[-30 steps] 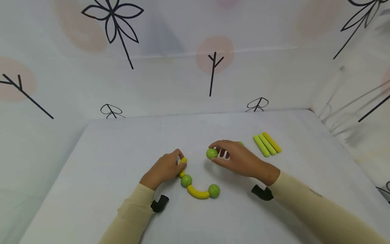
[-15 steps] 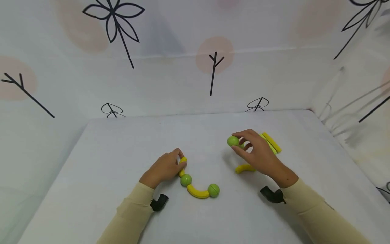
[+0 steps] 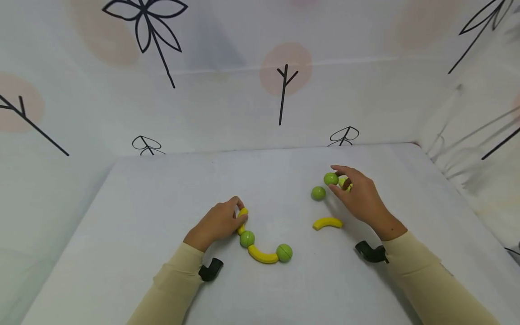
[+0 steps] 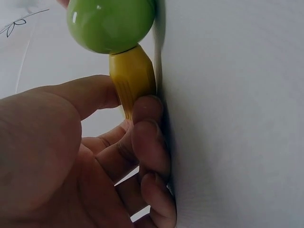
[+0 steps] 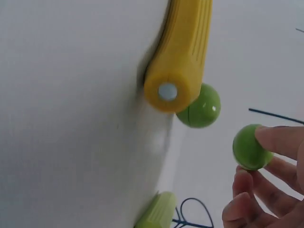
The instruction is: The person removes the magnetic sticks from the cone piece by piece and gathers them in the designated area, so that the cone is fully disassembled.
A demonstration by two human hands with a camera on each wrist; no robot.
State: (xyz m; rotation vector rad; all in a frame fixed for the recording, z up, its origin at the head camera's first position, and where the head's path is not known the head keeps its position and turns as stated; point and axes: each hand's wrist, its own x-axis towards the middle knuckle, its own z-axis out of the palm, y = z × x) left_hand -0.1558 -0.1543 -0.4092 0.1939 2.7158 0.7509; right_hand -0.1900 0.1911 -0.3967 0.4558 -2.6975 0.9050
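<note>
Toward the far right corner of the table (image 3: 122,225), your right hand (image 3: 362,198) pinches a green ball (image 3: 331,179) aloft, a loose ball (image 3: 318,193) and curved yellow rod (image 3: 327,223) lying nearby; well in from the left edge, your left hand (image 3: 217,223) grips the yellow end rod (image 3: 243,212) of a ball-and-rod chain (image 3: 263,255).

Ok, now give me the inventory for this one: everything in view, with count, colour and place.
Balls: 4, green, two with a curved piece between them, one loose, one in the right hand
Curved pieces: 3, yellow, one between balls, one in the left hand, one loose
Straight stick: at least 1, pale green, partly hidden behind the right hand
Table: 1, white, underneath
Backdrop: 1, white with black drawings, behind
Wrist devices: 2, black, one per wrist
Sleeves: 2, beige, forearms
</note>
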